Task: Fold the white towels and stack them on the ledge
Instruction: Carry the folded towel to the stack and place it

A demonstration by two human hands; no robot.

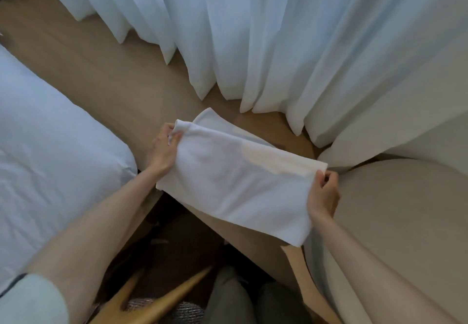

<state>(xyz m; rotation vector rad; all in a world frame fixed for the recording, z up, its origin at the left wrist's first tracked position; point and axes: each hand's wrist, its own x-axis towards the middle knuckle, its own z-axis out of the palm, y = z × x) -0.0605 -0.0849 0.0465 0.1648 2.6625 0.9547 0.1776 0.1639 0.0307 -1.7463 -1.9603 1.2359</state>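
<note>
- The left hand (163,150) is pinching the far left corner of the white towel (235,182), with thumb and fingers curled round the bunched cloth.
- The right hand (323,194) is gripping the towel's right corner, its fingers curled over the edge.
- The towel is hanging stretched between both hands as a folded rectangle, over the near edge of the wooden ledge (88,70); whether it is touching the wood is unclear.
- A white layer is showing past the towel's far edge; whether it is the same towel cannot be told.
- Sheer white curtains (278,32) are hanging down to the ledge behind.
- White bedding (50,146) is lying to the left, and a rounded beige cushion (405,222) is sitting to the right.
- Grey trousers (228,303) are showing at the bottom.
</note>
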